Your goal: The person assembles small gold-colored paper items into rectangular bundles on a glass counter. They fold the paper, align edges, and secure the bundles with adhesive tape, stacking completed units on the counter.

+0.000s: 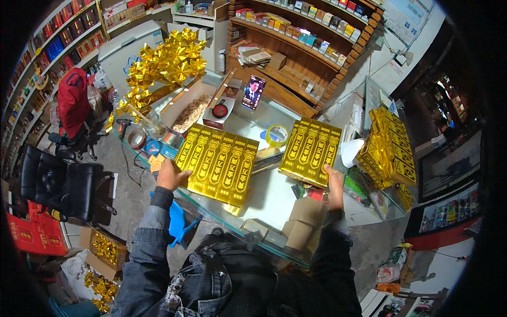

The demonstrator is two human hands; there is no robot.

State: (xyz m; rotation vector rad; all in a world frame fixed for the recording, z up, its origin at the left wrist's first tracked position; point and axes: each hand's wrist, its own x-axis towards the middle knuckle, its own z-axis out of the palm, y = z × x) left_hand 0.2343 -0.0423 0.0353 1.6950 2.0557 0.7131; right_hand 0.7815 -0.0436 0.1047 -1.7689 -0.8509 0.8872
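My left hand (170, 176) is closed on the left edge of a block of shiny gold boxes (216, 165), several long narrow ones side by side with dark printed patterns. Its thumb lies over the top edge. At the right, my right hand (334, 185) grips the near right corner of a second, smaller block of gold boxes (310, 150). The two blocks stand apart over a glass counter (264, 193), with a gap between them. Behind that gap is a roll of yellow tape (277, 144). Most of the fingers of both hands are hidden under the boxes.
A lit phone (254, 92) stands upright at the back of the counter, beside a red-and-black round item (219, 111). Gold foil ornaments (169, 63) rise at the back left. More gold boxes (393, 145) are stacked right. A black chair (60, 182) stands left; brown cartons (306, 211) show under the glass.
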